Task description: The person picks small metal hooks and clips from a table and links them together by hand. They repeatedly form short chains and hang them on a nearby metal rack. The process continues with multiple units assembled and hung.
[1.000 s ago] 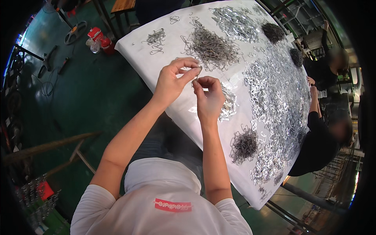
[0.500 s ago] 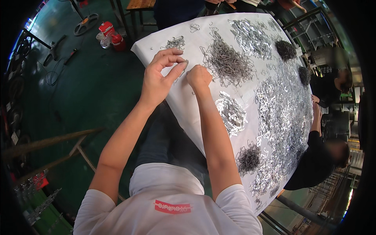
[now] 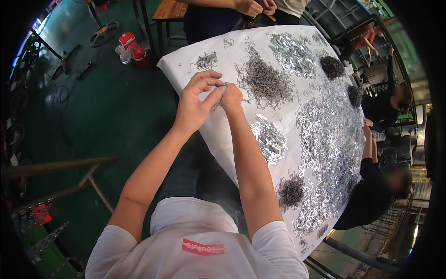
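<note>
My left hand (image 3: 194,103) is closed in a pinch, thumb against index finger, on a small metal hook (image 3: 215,107) that shows only in part under the fingers. Its other fingers are loosely curled. Right beside it, my right hand (image 3: 231,96) is curled shut with its fingertips meeting the left ones; what lies inside it is hidden. Both hands are above the near left part of a white-covered table (image 3: 218,135). Just right of them lies a heap of grey wire hooks (image 3: 267,80), and a smaller cluster of hooks (image 3: 206,60) lies beyond.
Flat shiny metal pieces form a pile (image 3: 269,139) by my right forearm. Dark wire heaps (image 3: 291,190) and a wide spread of shiny hooks (image 3: 330,139) cover the right side. Co-workers' hands (image 3: 253,6) show at the far edge; another person (image 3: 371,195) sits at right.
My hands have come together: the right hand's fingertips now meet the left ones, where a gap stood before. The view has shifted slightly, and a co-worker's hands show at the far edge.
</note>
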Demonstrator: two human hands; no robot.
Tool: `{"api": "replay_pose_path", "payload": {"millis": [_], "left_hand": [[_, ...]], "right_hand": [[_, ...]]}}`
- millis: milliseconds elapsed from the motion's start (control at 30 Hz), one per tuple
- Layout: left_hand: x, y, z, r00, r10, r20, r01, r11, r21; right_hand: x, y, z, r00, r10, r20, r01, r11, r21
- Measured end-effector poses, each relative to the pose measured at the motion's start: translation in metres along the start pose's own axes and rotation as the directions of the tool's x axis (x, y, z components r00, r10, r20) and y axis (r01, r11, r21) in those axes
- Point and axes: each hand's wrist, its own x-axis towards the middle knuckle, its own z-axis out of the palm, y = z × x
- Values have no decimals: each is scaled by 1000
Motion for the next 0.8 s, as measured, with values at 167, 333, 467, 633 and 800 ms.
{"api": "replay_pose_path", "payload": {"millis": [167, 333, 467, 633, 800], "left_hand": [[-5, 8, 7, 1000, -11, -11, 10, 1000, -16], [-16, 15, 17, 1000, -3, 2, 3, 1000, 3], [-30, 28, 30, 998, 58, 18, -59, 996, 70], [-49, 43, 44, 995, 90, 35, -92, 993, 76], [-67, 50, 53, 990, 126, 56, -130, 989, 73]], "right_hand": [[-21, 23, -47, 999, -10, 42, -13, 852, 523], [-104, 20, -113, 998, -70, -8, 24, 222, 975], [-158, 7, -139, 998, -46, -41, 44, 75, 996], [-184, 10, -142, 992, 79, -96, 90, 77, 993], [-202, 17, -138, 971, 172, -165, 149, 102, 984]]}}
